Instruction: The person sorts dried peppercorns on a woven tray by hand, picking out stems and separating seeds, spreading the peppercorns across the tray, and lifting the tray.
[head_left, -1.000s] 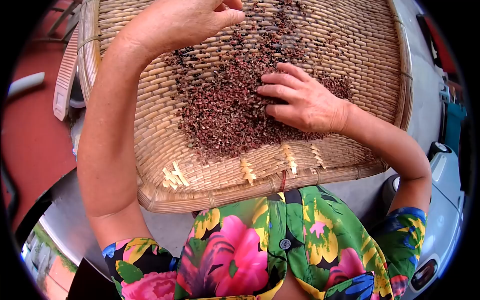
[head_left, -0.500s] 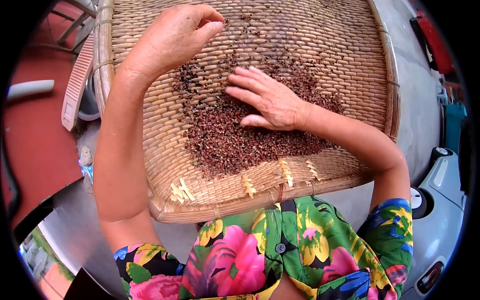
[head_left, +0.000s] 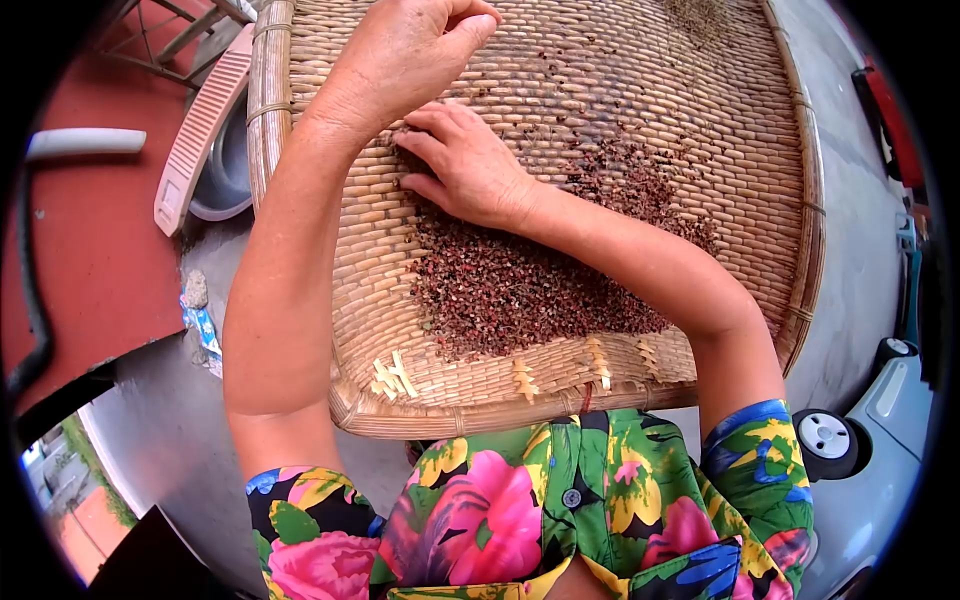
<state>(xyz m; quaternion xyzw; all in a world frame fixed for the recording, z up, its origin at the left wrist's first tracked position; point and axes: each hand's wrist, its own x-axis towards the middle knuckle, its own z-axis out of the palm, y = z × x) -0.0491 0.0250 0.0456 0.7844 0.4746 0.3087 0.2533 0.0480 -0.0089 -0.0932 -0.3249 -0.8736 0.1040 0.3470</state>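
A large woven bamboo tray (head_left: 740, 120) fills the middle of the head view. On it lies a spread of small dark red and black grains (head_left: 540, 290) that look like dried peppercorns. My left hand (head_left: 410, 55) is raised over the far left part of the tray, thumb and fingertips pinched together; whatever they hold is too small to make out. Palm down, my right hand (head_left: 465, 165) rests at the left edge of the peppercorns with its fingers apart. Its fingertips touch the weave and some scattered grains.
Pale bamboo strips (head_left: 393, 377) show along the near rim. Left of the tray are a pink washboard (head_left: 205, 130) and a metal basin (head_left: 222, 175). A white pipe (head_left: 88, 143) lies on red floor. A light blue toy car (head_left: 890, 420) stands at right.
My right hand has swept left across the peppercorns to their edge. My left hand, still pinched, sits higher and further right in view. The whole view has shifted slightly.
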